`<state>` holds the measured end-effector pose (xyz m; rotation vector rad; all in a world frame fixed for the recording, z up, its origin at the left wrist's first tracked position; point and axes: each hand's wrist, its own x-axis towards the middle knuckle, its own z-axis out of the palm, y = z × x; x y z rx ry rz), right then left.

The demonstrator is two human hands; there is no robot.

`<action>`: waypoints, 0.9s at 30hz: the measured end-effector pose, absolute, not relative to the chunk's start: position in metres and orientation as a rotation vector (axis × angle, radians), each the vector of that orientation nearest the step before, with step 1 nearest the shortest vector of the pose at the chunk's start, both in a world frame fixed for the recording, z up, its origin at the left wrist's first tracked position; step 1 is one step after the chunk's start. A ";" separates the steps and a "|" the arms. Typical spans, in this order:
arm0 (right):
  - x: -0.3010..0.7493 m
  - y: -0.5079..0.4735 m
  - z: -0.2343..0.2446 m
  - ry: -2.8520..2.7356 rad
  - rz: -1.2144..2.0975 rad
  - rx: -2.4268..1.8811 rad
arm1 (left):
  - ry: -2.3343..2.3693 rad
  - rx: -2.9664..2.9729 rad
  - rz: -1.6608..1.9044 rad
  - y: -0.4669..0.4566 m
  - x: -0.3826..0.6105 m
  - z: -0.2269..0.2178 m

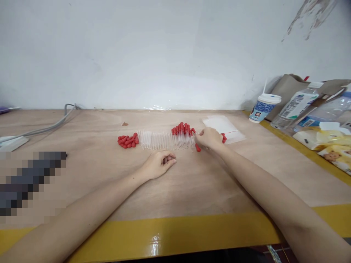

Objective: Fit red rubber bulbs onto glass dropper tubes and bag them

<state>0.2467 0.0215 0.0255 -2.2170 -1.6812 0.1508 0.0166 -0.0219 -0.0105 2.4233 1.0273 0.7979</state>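
A row of clear glass dropper tubes (155, 140) lies across the wooden table (90, 171). A pile of loose red rubber bulbs (128, 140) sits at its left end. At its right end stand several droppers with red bulbs fitted (183, 132). My right hand (210, 138) is closed in a pinch on a red-bulbed dropper (197, 147) at the right edge of that group. My left hand (159, 164) rests on the table just in front of the tubes, fingers curled loosely inward, nothing visible in it.
A clear plastic bag (223, 128) lies behind my right hand. A paper cup with lid and straw (263, 107), a plastic bottle (297, 104), a brown bag and packets crowd the right side. A grey cable (52, 126) runs at the far left. Yellow tape edges the table front.
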 end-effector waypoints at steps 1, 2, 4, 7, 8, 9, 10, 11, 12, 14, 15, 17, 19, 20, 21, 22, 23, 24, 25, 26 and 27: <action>0.244 0.023 0.023 -1.682 0.134 -2.228 | 1.023 2.421 0.801 -0.022 0.016 -0.010; 0.243 0.024 0.021 -1.693 0.130 -2.236 | 1.017 2.420 0.801 -0.022 0.016 -0.010; 0.245 0.023 0.020 -1.727 0.141 -2.244 | 1.014 2.415 0.802 -0.022 0.016 -0.010; 0.255 0.022 0.022 -1.747 0.133 -2.246 | 1.023 2.404 0.798 -0.022 0.016 -0.010; 0.259 0.021 0.023 -1.748 0.124 -2.250 | 1.027 2.402 0.795 -0.022 0.017 -0.009; 0.263 0.021 0.024 -1.747 0.113 -2.256 | 1.028 2.401 0.790 -0.022 0.017 -0.009; 0.266 0.021 0.025 -1.751 0.105 -2.267 | 1.027 2.402 0.787 -0.022 0.017 -0.009; 0.268 0.021 0.025 -1.761 0.101 -2.279 | 1.025 2.404 0.788 -0.022 0.017 -0.009; 0.268 0.021 0.025 -1.777 0.103 -2.293 | 1.024 2.406 0.792 -0.022 0.017 -0.010; 0.266 0.021 0.023 -1.803 0.107 -2.323 | 1.023 2.409 0.803 -0.022 0.017 -0.010; 0.264 0.021 0.022 -1.811 0.099 -2.337 | 1.022 2.411 0.804 -0.022 0.017 -0.010; 0.258 0.022 0.021 -1.819 0.058 -2.354 | 1.023 2.417 0.803 -0.022 0.016 -0.010; 0.254 0.023 0.019 -1.839 0.010 -2.344 | 1.017 2.437 0.808 -0.023 0.016 -0.010; 0.253 0.024 0.019 -1.855 0.006 -2.336 | 1.009 2.457 0.818 -0.023 0.016 -0.010; 0.253 0.024 0.020 -1.870 0.012 -2.328 | 0.996 2.483 0.830 -0.024 0.017 -0.010; 0.253 0.025 0.020 -1.878 0.024 -2.326 | 0.976 2.514 0.841 -0.025 0.019 -0.010; 0.253 0.025 0.021 -1.879 0.036 -2.326 | 0.949 2.547 0.851 -0.026 0.022 -0.010; 0.253 0.024 0.022 -1.875 0.047 -2.327 | 0.922 2.577 0.861 -0.026 0.027 -0.010; 0.253 0.023 0.023 -1.864 0.048 -2.324 | 0.896 2.607 0.876 -0.025 0.033 -0.010; 0.253 0.021 0.023 -1.846 0.030 -2.311 | 0.876 2.638 0.894 -0.024 0.040 -0.010; 0.253 0.019 0.022 -1.827 0.000 -2.289 | 0.868 2.672 0.921 -0.021 0.049 -0.011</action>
